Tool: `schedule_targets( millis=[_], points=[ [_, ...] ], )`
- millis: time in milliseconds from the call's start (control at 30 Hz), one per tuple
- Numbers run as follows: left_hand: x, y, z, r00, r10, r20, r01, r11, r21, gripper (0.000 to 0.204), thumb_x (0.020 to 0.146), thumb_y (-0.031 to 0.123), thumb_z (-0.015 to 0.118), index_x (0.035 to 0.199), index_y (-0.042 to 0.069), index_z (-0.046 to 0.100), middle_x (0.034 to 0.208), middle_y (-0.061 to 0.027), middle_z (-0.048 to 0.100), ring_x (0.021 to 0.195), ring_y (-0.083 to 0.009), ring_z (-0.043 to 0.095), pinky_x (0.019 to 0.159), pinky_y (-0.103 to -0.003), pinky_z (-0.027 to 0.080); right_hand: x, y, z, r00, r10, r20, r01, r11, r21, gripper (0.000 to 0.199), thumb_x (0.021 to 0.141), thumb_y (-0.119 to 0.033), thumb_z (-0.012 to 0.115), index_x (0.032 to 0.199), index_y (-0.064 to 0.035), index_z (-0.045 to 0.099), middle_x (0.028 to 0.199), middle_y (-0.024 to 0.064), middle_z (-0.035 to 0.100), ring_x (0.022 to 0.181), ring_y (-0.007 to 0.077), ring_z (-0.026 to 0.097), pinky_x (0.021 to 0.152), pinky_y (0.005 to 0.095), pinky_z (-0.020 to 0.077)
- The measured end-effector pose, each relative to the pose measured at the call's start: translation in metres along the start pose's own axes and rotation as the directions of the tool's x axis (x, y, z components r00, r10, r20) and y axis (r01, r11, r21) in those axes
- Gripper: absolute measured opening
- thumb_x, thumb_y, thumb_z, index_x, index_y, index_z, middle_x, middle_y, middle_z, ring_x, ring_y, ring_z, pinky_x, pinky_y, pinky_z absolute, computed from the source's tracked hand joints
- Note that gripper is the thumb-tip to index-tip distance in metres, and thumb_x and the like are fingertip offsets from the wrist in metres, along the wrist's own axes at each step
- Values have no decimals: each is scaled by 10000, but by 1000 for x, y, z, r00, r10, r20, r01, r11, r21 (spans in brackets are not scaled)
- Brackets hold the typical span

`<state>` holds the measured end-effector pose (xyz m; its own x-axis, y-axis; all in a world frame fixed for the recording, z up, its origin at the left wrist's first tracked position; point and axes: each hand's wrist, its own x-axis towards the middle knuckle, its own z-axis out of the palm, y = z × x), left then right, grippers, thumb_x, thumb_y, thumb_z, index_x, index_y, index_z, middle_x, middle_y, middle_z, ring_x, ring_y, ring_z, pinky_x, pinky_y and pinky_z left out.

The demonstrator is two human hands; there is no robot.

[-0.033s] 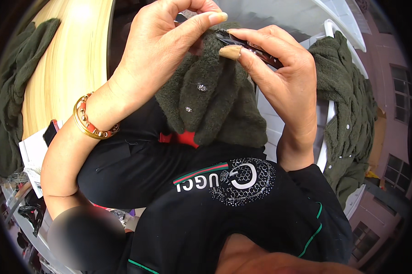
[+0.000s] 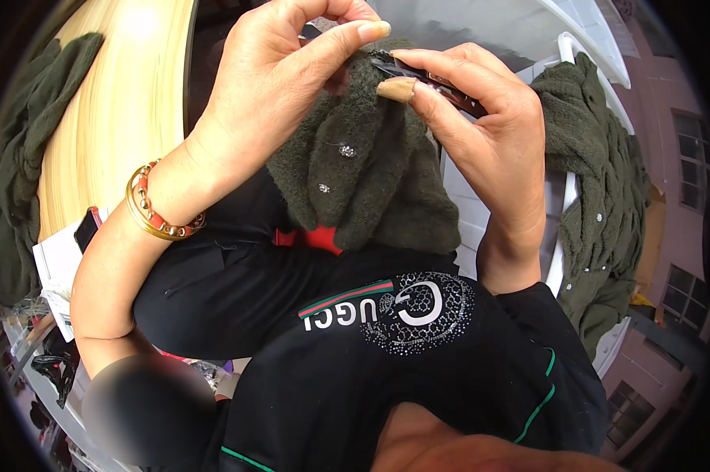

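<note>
Wooden table (image 2: 127, 94) left of green garment (image 2: 418, 200)

Pale wood-grained tabletop (image 2: 119, 102); a dark green garment (image 2: 13, 212) lies along its left edge, a white box (image 2: 55, 259) at its near left corner. Right: second green garment (image 2: 606, 204) along a white frame (image 2: 569, 198); windows (image 2: 687, 296) beyond.

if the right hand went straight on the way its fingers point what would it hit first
Probably the dark green knit garment, then perhaps the left hand; depth is hard to judge here.
</note>
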<state>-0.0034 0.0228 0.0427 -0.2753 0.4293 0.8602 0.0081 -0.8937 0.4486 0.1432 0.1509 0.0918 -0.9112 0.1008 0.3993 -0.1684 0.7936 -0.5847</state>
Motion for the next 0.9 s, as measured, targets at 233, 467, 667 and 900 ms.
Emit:
schedule_targets(
  millis=[233,467,667,900],
  points=[
    [-3,5,6,1000,19,17,-19,1000,-19,90,1004,116,595,1048,39,606,906,37,619,747,-1,548,637,-156,443,-1,0,-4,999,38,-1,-38,998,48,257,837,20,687,1088,-8,731,769,21,581,691,77,537,606,223,416],
    [-6,-18,-3,996,73,55,-71,997,-37,71,1005,89,585,1041,29,592,919,24,620,756,-6,554,638,-157,441,-2,6,-5,1000,-2,-2,2,1000,28,261,837,28,683,1091,-9,731,783,23,597,700,75,557,608,216,424],
    [-6,-21,-3,996,67,59,-62,995,-74,75,1010,93,576,1051,30,584,927,23,617,760,-8,556,638,-150,438,-4,7,-8,1000,14,8,-14,999,40,257,847,30,675,1095,-10,731,799,27,608,692,70,561,600,212,426],
    [16,44,41,494,-673,-551,844,523,119,89,1011,102,577,1064,31,590,926,17,620,771,-10,555,647,-152,445,-6,10,-8,999,54,-3,-54,997,54,252,855,26,676,1097,-13,732,797,19,607,689,61,556,592,207,421]
  ],
)
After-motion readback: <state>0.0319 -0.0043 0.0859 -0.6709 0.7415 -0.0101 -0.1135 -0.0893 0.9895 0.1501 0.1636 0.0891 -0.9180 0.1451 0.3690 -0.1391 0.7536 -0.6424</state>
